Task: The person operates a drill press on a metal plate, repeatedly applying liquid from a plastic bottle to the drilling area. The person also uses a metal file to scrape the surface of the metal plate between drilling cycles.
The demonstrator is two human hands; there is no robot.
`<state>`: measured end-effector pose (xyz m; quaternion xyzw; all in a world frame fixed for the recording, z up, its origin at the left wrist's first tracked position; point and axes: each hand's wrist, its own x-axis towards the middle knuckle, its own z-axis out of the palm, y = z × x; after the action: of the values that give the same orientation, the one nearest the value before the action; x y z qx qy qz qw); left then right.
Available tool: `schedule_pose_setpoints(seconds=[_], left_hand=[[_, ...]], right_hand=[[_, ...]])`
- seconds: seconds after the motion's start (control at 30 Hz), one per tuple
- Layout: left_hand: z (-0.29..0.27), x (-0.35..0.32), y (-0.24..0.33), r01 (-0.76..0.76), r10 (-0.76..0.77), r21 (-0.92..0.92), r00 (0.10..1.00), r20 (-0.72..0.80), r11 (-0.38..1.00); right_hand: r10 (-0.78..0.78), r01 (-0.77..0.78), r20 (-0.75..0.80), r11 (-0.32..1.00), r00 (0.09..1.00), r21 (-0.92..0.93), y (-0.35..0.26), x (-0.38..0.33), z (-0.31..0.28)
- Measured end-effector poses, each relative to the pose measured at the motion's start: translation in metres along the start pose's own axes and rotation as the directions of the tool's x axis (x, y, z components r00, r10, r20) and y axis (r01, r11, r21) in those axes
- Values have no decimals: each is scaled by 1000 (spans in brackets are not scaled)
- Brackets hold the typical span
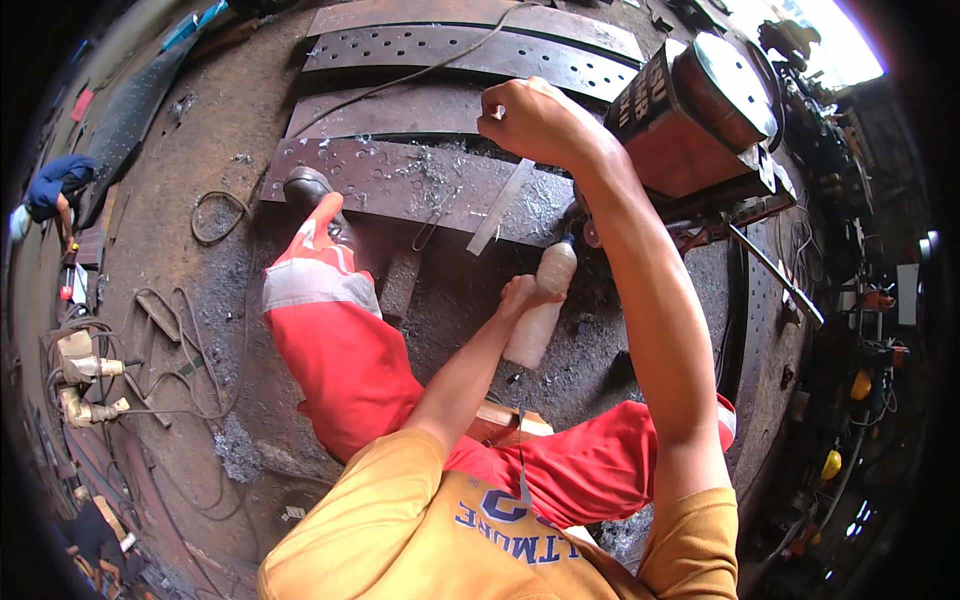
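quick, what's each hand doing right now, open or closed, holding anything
Left hand: closed around a pale plastic bottle.
Right hand: raised in a closed fist above the metal plate; what it grips cannot be told.

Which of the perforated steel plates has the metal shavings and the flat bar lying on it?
The nearest perforated plate, the one under the person's boot. Shavings litter it and the flat bar lies slanted across its near edge. The plates farther back carry only a cable.

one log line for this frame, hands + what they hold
left hand: grips plastic bottle, upright | right hand: fisted, raised beside magnetic drill | perforated steel plate: under boot
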<state>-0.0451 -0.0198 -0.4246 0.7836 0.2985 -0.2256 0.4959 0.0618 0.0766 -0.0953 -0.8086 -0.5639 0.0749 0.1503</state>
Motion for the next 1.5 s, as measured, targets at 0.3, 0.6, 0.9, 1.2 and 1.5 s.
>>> schedule_pose_setpoints(seconds=[0.3,0.6,0.9,1.2,1.5], left_hand=[[2,-44,-34,-492,478,-85,867,-142,867],[45,-64,-112,-571,552,-88,816,-174,816],[21,-48,-131,-402,405,164,914,15,901],[-67,-55,-60,-251,-14,-375,815,-579,893],[-195,-190,158,-799,573,-143,531,-624,585]], right_hand=[[-26,26,-13,1000,1000,-1,5,-3,-2],[-43,43,-38,999,998,-9,5,-3,-5],[31,-31,-63,1000,998,-1,-3,-3,-10],[-201,198,-480,978,854,-57,-17,0,-14],[-235,345,-844,936,482,-64,-6,-26,-38]])
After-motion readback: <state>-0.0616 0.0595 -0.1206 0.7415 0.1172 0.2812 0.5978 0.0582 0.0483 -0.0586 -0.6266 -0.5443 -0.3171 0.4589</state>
